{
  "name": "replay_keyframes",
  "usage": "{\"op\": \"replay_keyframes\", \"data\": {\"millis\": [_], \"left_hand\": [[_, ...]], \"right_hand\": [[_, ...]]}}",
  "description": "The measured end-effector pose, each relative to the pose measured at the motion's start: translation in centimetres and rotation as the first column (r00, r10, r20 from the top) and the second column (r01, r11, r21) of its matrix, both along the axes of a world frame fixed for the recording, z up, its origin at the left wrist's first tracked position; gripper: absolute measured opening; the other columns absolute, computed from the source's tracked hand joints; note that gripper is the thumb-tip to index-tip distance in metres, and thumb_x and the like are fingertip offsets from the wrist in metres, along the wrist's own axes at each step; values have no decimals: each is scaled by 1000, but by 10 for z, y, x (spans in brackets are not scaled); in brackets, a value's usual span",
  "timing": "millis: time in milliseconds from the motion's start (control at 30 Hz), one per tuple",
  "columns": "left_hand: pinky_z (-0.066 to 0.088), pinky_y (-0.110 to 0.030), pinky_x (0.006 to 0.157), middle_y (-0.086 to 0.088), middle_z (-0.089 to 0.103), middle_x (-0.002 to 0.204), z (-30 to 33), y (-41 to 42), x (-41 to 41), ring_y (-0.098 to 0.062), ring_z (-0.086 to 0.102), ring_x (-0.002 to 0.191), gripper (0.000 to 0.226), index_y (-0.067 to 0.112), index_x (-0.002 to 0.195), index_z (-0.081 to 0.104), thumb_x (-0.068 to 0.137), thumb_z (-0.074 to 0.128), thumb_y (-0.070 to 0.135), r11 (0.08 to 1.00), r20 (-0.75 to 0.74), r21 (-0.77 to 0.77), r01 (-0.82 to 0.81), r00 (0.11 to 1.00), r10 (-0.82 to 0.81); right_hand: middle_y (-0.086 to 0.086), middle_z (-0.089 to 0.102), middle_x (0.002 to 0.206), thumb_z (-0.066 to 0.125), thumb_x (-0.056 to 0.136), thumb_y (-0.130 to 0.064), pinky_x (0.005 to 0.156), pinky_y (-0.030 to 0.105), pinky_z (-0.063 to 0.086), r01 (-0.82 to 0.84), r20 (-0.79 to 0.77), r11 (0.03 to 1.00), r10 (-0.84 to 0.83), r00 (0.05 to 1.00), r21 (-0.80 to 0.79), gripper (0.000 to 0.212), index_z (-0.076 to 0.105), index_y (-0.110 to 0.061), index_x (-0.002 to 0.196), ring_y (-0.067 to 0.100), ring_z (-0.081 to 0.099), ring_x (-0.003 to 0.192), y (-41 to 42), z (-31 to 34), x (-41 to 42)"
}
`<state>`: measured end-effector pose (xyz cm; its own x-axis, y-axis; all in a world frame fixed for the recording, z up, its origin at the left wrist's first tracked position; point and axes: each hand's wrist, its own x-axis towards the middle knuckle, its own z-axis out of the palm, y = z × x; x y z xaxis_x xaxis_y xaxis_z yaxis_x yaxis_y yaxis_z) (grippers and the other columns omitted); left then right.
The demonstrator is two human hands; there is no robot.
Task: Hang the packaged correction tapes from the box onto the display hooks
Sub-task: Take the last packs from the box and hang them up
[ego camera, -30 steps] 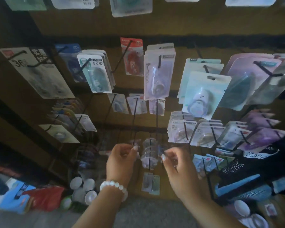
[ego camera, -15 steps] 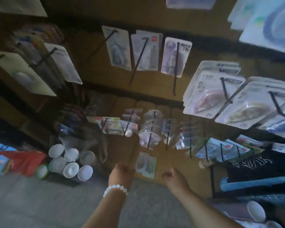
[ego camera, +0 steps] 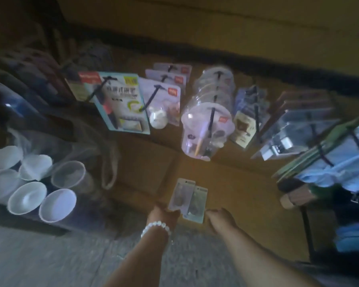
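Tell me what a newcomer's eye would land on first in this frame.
Probably the stack of clear cup-shaped packs hanging on a hook at centre, catching the light. Below it, the left hand and right hand reach toward two small carded packages low on the board. White cups cluster at lower left.

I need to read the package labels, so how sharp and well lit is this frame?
Head view: dim and smeared by motion blur; the two small packages between the left hand and right hand are unreadable, and wide-angle distortion fans out the hanging packages.
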<state>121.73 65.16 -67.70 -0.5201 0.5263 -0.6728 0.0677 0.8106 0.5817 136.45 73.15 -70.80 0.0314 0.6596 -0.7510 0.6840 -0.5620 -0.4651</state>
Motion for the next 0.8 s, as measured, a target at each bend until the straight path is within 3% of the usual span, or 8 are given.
{"op": "replay_keyframes", "data": {"millis": [133, 200, 300, 400, 533, 667, 733, 800], "left_hand": [[44, -30, 99, -10, 58, 135, -50, 23, -3, -29, 56, 123, 64, 11, 132, 52, 80, 70, 44, 999, -6, -47, 27, 1000, -27], [44, -29, 96, -10, 57, 135, -72, 38, -4, -29, 56, 122, 63, 8, 131, 53, 81, 69, 43, 996, -6, -76, 48, 999, -48], [44, -30, 96, -14, 57, 135, -95, 57, -7, -30, 55, 124, 59, 3, 132, 52, 85, 67, 36, 989, -14, -112, 100, 995, -102], [46, -35, 101, -16, 58, 133, -117, 70, -8, -31, 56, 123, 61, 3, 131, 53, 83, 67, 38, 987, -45, -112, 115, 992, -121], [40, -32, 107, -9, 49, 142, -137, 79, -4, -27, 49, 131, 73, 8, 137, 42, 82, 63, 52, 977, -138, -165, 135, 978, -158], [36, -34, 110, -10, 40, 148, -142, 78, -2, -26, 43, 136, 89, 4, 145, 25, 85, 56, 61, 949, -309, -254, 187, 914, -263], [38, -33, 109, -10, 43, 147, -146, 76, -1, -26, 45, 135, 97, 3, 145, 25, 78, 64, 62, 950, -280, -258, 177, 927, -249], [40, -32, 107, -10, 47, 144, -145, 75, -2, -25, 48, 133, 98, 5, 142, 33, 71, 73, 58, 948, -234, -244, 203, 937, -260]], "right_hand": [[5, 51, 57, 59, 88, -25, 48, 25, 34, 165, -46, 985, -167, 985, -49, 29, 55, -10, 64, 19, 47, 48, 16, -54, -9], [7, 52, 62, 61, 87, -26, 51, 28, 36, 197, -80, 978, -203, 976, -74, 25, 58, -6, 73, 21, 49, 52, 25, -72, -15], [16, 63, 82, 70, 80, -28, 65, 39, 50, 276, -87, 960, -280, 956, -59, 31, 65, 3, 87, 32, 67, 78, 41, -94, -22], [15, 62, 92, 72, 78, -28, 65, 35, 45, 334, -58, 942, -336, 940, -37, 40, 59, 7, 93, 33, 67, 96, 51, -110, -25], [18, 69, 106, 75, 70, -34, 72, 37, 57, 319, -31, 947, -321, 947, -40, 54, 64, 3, 107, 34, 69, 91, 57, -126, -30], [19, 69, 108, 74, 74, -32, 77, 41, 58, 311, -44, 950, -313, 949, -38, 50, 64, 3, 109, 34, 68, 92, 57, -135, -37], [18, 69, 107, 73, 76, -28, 69, 37, 59, 306, -80, 949, -312, 947, -78, 44, 66, 3, 106, 32, 69, 88, 57, -140, -41], [18, 70, 104, 73, 73, -25, 77, 41, 59, 297, -110, 948, -309, 945, -113, 37, 68, 2, 98, 33, 70, 87, 56, -147, -41]]}}
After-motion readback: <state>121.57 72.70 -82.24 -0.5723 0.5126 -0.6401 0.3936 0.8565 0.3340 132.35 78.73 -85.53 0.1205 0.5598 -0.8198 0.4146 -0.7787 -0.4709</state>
